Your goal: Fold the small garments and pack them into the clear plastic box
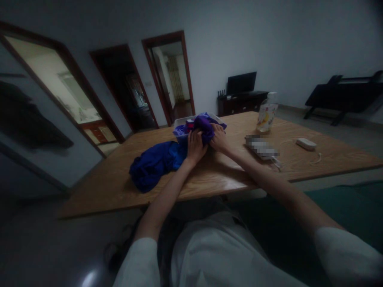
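A light plastic bin [180, 120] stands on the wooden table, filled with purple and violet cloth and a bit of red. Both my hands are at its near side, on a bunched purple cloth [204, 124]. My left hand [196, 146] has its fingers bent over the left of the bundle. From the right, my right hand [219, 138] grips the same cloth, its fingertips partly hidden in the folds. A crumpled blue garment [155, 162] lies on the table left of the bin, close to my left wrist.
On the right of the wooden table [104, 187] stand a clear bottle [267, 113] with a white cap, a blurred-out phone-like object [261, 148] and a small white device [306, 144] with a cord. A dark cabinet [242, 103] with a screen is beyond.
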{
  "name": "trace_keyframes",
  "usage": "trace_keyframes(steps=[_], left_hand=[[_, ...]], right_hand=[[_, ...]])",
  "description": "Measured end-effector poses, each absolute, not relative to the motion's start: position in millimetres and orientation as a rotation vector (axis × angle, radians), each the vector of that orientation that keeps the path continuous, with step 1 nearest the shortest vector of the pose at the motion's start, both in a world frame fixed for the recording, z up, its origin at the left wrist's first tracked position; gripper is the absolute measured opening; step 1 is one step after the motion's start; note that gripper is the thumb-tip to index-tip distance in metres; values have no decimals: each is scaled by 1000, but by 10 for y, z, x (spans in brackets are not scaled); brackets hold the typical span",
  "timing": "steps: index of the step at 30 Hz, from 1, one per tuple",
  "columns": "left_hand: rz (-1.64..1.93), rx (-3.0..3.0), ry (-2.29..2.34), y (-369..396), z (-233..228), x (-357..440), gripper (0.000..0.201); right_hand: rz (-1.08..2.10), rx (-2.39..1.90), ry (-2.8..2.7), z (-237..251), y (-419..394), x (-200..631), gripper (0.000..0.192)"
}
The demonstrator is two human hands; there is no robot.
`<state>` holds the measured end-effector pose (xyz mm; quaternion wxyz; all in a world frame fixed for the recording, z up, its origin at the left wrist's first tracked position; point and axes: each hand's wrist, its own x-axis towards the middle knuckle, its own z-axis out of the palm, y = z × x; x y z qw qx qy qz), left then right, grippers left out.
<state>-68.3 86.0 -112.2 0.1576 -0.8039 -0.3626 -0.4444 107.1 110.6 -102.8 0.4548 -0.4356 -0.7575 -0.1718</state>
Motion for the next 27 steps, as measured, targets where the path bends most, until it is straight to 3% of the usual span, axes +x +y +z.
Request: trace_keyframes(steps=[19, 27], left_hand=[[-1292, -2295, -992, 884, -1130, -679, 53], [-1310, -2275, -1011, 867, -1106, -688, 40]], right_hand=[[-423, -1057, -1879, -1022, 1103, 1071, 50], [-432, -1093, -1933, -985, 1079, 1077, 49]])
